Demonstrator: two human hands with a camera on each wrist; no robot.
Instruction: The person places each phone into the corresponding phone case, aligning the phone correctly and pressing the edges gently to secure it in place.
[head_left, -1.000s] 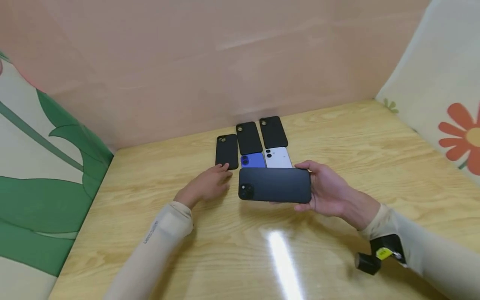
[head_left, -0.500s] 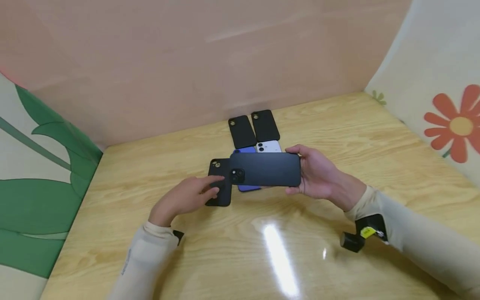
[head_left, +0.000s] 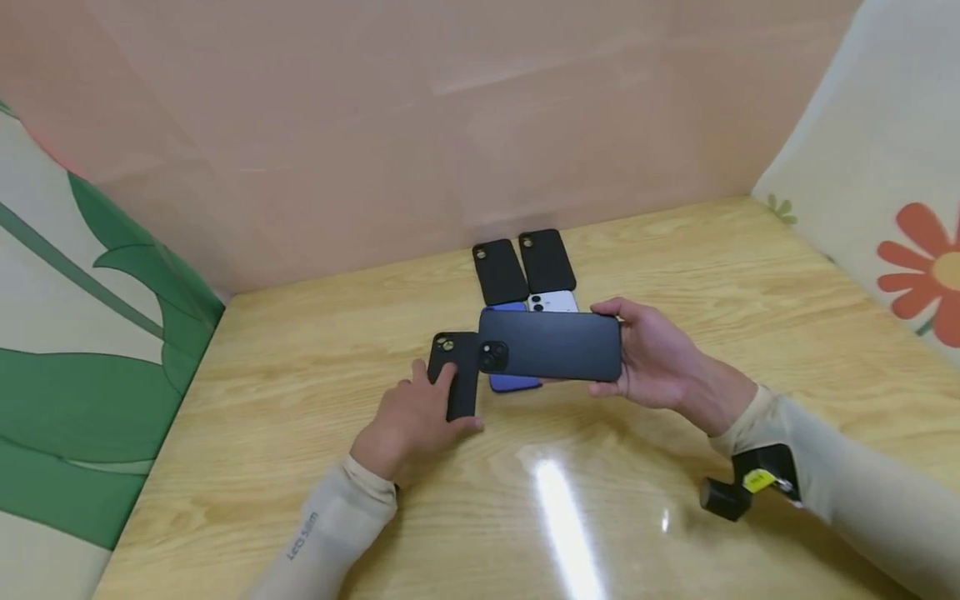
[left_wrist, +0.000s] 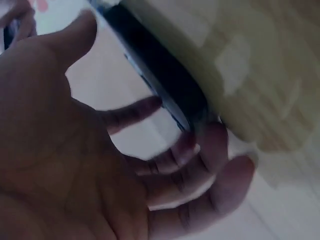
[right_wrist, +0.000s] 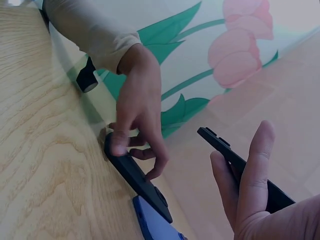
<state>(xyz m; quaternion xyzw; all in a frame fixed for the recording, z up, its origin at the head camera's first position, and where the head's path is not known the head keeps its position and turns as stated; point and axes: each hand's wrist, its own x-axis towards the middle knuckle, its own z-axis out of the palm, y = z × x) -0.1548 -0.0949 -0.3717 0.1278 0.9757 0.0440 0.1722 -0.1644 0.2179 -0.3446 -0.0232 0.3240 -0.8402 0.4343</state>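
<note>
R hand (head_left: 656,358) still grips the dark phone (head_left: 551,344) by its end, held flat above the worktop (head_left: 675,275), over the blue phone (head_left: 510,382). L hand (head_left: 416,417) now pinches the black case (head_left: 456,367), thumb and fingers on its edges. Vs 1 s ago the case has slid out of the row w/ the two black cases (head_left: 522,267), nearer the person, just left of the blue phone. White phone (head_left: 552,301) lies behind.

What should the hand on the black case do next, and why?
Probably lift the black case off the table. The left hand already grips its near end, with fingers curled around the edges, while the right hand holds the dark phone in the air right beside it.
</note>
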